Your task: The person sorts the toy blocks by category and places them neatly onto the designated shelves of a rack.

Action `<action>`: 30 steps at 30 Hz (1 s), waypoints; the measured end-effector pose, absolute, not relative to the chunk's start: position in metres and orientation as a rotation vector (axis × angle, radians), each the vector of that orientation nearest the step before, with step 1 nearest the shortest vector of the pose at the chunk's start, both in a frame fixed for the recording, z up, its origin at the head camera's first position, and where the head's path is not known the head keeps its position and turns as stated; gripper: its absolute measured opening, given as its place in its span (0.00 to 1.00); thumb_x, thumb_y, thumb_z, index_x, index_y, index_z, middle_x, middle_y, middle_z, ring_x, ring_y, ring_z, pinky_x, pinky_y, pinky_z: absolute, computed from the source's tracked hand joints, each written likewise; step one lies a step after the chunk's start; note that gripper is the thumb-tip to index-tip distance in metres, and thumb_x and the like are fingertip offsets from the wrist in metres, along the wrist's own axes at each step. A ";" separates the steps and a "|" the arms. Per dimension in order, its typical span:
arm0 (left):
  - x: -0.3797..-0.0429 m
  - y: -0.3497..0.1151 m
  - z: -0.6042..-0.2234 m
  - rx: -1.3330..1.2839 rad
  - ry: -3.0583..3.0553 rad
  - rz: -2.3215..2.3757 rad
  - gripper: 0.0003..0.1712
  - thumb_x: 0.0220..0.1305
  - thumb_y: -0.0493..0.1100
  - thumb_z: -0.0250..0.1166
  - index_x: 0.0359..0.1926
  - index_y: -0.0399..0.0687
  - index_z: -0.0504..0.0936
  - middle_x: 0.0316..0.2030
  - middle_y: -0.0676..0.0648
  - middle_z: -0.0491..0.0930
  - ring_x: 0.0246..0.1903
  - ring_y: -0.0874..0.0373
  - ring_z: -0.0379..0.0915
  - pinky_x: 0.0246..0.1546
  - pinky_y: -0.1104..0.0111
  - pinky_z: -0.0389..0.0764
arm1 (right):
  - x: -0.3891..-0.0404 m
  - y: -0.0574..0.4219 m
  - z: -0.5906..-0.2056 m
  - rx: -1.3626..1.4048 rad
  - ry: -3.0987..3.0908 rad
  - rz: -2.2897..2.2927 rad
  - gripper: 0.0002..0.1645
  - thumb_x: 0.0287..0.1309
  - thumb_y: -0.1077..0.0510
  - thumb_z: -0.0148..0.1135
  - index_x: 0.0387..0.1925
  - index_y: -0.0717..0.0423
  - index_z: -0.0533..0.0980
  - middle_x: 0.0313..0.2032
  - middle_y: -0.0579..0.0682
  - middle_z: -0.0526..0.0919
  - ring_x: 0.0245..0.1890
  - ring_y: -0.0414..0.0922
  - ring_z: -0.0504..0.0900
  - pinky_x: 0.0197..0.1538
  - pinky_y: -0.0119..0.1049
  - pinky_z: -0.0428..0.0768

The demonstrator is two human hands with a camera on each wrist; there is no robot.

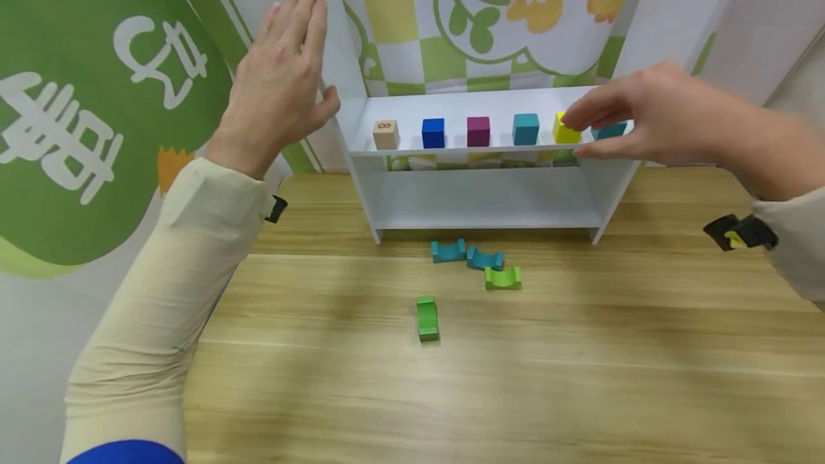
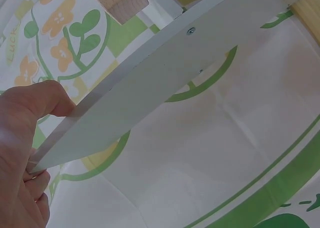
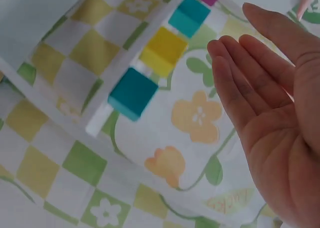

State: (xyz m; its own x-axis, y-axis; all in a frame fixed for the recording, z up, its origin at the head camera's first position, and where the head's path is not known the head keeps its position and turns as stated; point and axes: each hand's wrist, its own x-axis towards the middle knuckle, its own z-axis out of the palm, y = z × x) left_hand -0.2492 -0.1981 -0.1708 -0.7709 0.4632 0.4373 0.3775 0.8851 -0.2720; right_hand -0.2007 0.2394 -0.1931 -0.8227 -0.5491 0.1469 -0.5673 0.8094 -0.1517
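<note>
A small white two-tier shelf [image 1: 451, 210] stands on the table. My left hand [image 1: 280, 66] holds its left side panel [image 2: 115, 97] near the top, thumb at one face and fingers round the other. Along the upper board sit a plain wooden cube [image 1: 386, 136] marked 8, a blue cube [image 1: 434, 134], a magenta cube [image 1: 478, 132], a teal cube [image 1: 526, 129], a yellow cube [image 1: 566, 129] and another teal cube [image 3: 133, 93]. My right hand [image 1: 670, 117] hovers before the right end, partly hiding the last two cubes in the head view. Its fingers are loosely bent, with nothing between them.
On the wooden table [image 1: 515, 392] in front of the shelf lie two blue arch blocks [image 1: 448, 251], a light green arch block [image 1: 503, 278] and a green one [image 1: 427, 319] closer to me. A patterned cloth [image 1: 393, 16] hangs behind the shelf.
</note>
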 end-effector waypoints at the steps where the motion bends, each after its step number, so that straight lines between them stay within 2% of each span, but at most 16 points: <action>1: -0.249 -0.198 -0.171 -0.609 -2.548 0.231 0.56 0.72 0.47 0.63 0.84 0.33 0.37 0.85 0.36 0.34 0.86 0.41 0.33 0.87 0.54 0.35 | -0.199 0.237 -0.196 0.923 -2.893 0.310 0.22 0.63 0.50 0.76 0.58 0.48 0.86 0.56 0.50 0.90 0.53 0.53 0.91 0.58 0.55 0.88; 4: -0.249 -0.198 -0.171 -0.613 -2.545 0.228 0.55 0.72 0.47 0.63 0.84 0.33 0.38 0.85 0.36 0.35 0.86 0.41 0.34 0.87 0.54 0.35 | -0.194 0.227 -0.206 0.989 -2.885 0.353 0.20 0.60 0.53 0.78 0.54 0.47 0.87 0.53 0.48 0.92 0.51 0.49 0.92 0.57 0.52 0.89; 12: -0.248 -0.198 -0.171 -0.617 -2.546 0.217 0.56 0.71 0.47 0.63 0.84 0.33 0.38 0.85 0.36 0.35 0.86 0.41 0.34 0.87 0.54 0.35 | -0.189 0.211 -0.241 1.142 -2.930 0.482 0.22 0.55 0.57 0.81 0.52 0.52 0.87 0.51 0.49 0.92 0.49 0.47 0.92 0.54 0.46 0.91; 24: -0.249 -0.198 -0.171 -0.608 -2.546 0.222 0.55 0.72 0.47 0.63 0.84 0.33 0.38 0.85 0.37 0.35 0.86 0.42 0.34 0.87 0.55 0.35 | -0.191 0.197 -0.305 1.306 -2.997 0.566 0.19 0.59 0.60 0.77 0.52 0.59 0.87 0.51 0.54 0.91 0.49 0.49 0.91 0.54 0.47 0.92; 30: -0.248 -0.198 -0.171 -0.612 -2.543 0.222 0.55 0.72 0.47 0.63 0.84 0.33 0.39 0.85 0.36 0.35 0.86 0.42 0.34 0.87 0.55 0.35 | -0.192 0.193 -0.337 1.366 -3.012 0.580 0.21 0.59 0.61 0.77 0.54 0.63 0.85 0.52 0.58 0.91 0.50 0.53 0.91 0.54 0.48 0.92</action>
